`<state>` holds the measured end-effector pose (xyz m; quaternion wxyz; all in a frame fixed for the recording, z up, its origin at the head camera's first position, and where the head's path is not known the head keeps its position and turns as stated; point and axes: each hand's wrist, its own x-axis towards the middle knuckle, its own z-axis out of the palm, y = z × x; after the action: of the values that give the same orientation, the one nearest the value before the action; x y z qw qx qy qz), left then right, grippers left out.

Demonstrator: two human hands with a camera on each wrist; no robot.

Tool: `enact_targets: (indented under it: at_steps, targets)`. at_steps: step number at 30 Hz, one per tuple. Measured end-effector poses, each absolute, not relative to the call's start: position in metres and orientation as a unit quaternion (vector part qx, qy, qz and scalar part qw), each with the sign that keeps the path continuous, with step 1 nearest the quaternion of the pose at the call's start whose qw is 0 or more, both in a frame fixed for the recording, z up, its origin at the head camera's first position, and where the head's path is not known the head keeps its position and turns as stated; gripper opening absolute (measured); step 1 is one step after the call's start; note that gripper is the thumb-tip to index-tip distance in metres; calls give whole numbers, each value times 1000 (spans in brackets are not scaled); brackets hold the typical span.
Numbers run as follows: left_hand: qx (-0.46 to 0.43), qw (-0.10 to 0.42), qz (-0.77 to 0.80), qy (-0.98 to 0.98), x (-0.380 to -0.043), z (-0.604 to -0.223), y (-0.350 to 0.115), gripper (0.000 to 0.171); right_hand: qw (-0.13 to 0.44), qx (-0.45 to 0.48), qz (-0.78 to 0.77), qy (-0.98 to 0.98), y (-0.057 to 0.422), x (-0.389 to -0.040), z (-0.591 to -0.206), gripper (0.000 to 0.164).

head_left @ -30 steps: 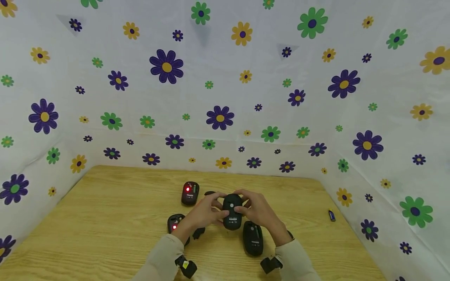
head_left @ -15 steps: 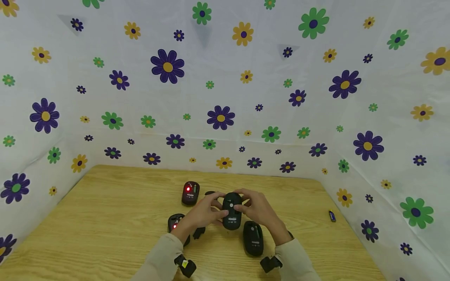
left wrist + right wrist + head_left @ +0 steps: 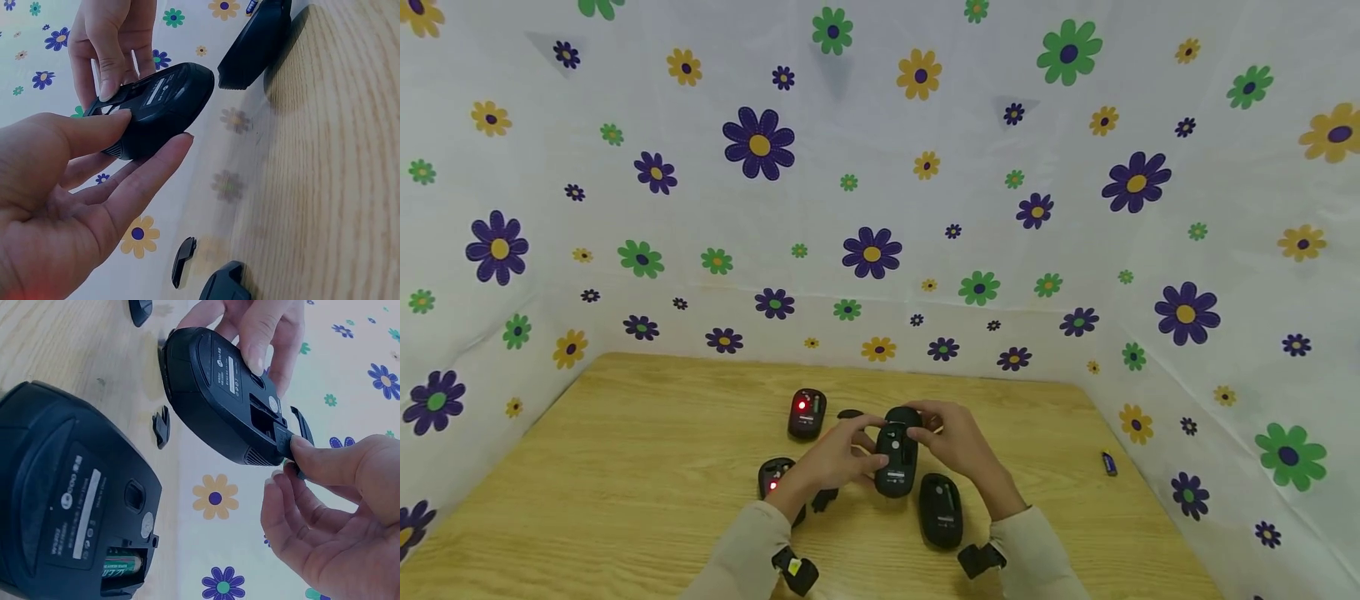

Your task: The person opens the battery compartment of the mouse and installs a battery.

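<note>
In the head view my left hand (image 3: 838, 457) grips a black computer mouse (image 3: 896, 467), underside facing me, over the middle of the table. The left thumb lies on its base; the other fingers support it from below. The battery compartment (image 3: 261, 417) is uncovered, and no battery shows inside. At that end my right hand (image 3: 957, 440) pinches a black battery cover (image 3: 284, 441) between thumb and fingers, right at the mouse's edge. Just below lies a second upturned mouse (image 3: 941, 511), with a green battery (image 3: 122, 565) in its uncovered compartment.
Two upturned mice glow red: one farther back (image 3: 807, 414), another (image 3: 772, 477) partly hidden by my left forearm. Small black pieces lie near the left hand, one behind it (image 3: 850, 413) and one beside the wrist (image 3: 825, 499). A blue battery (image 3: 1109, 464) lies at the table's right.
The battery cover has come away from the held mouse's base toward its far end, exposing the compartment. My right hand has moved slightly up and right with it; the left hand keeps its grip.
</note>
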<state>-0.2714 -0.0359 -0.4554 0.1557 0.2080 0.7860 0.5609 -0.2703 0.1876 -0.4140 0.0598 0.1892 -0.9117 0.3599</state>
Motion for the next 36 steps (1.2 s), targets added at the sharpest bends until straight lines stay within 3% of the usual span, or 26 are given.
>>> enact_targets:
  at_steps: [36]
  targets:
    - [207, 168, 587, 765, -269, -455, -47, 55, -6, 119, 386, -915, 246, -287, -408, 36]
